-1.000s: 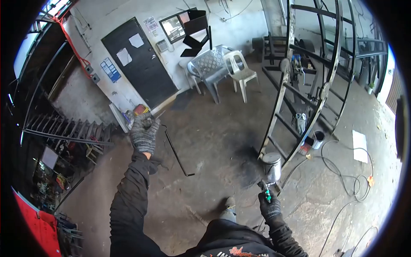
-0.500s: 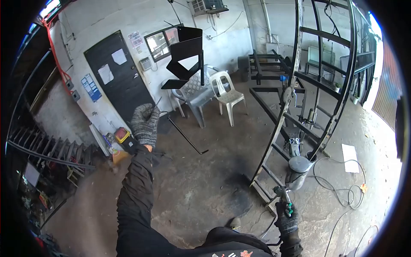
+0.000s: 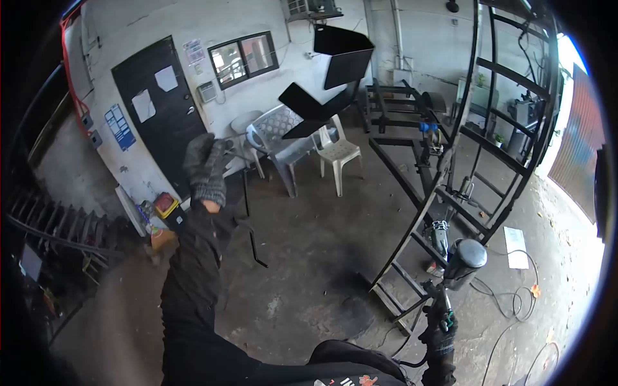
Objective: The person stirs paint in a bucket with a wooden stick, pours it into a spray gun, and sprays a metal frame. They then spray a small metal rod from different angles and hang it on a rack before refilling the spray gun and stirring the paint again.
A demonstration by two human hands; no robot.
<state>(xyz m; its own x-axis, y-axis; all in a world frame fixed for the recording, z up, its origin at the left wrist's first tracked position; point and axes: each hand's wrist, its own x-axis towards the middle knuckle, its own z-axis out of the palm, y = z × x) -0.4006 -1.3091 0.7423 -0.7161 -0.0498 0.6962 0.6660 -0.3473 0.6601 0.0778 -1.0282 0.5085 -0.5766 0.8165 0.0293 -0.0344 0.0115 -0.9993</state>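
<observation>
My left hand (image 3: 207, 168), in a grey knitted glove, is raised on an outstretched arm. Its fingers are curled around what looks like a thin metal rod (image 3: 237, 153). Below and right of that hand hangs a slim black bent bar (image 3: 257, 249). Farther right, a folded black metal panel (image 3: 349, 69) hangs in the air with several angled faces. Low on the right, my gloved right hand (image 3: 439, 336) grips a spray gun (image 3: 445, 302) with a metal cup and green fittings. The glove partly hides the gun's handle.
A tall black metal frame (image 3: 421, 219) leans close beside the spray gun. Hose loops (image 3: 508, 302) lie on the floor at right. Plastic chairs (image 3: 340, 153) and a grey bench (image 3: 277, 138) stand along the wall. A black door (image 3: 158, 106) is at left.
The hanging black panel has turned and shows different faces. The bent bar has swung to a steeper angle. My left hand has shifted slightly left, and the spray gun's cup has moved right.
</observation>
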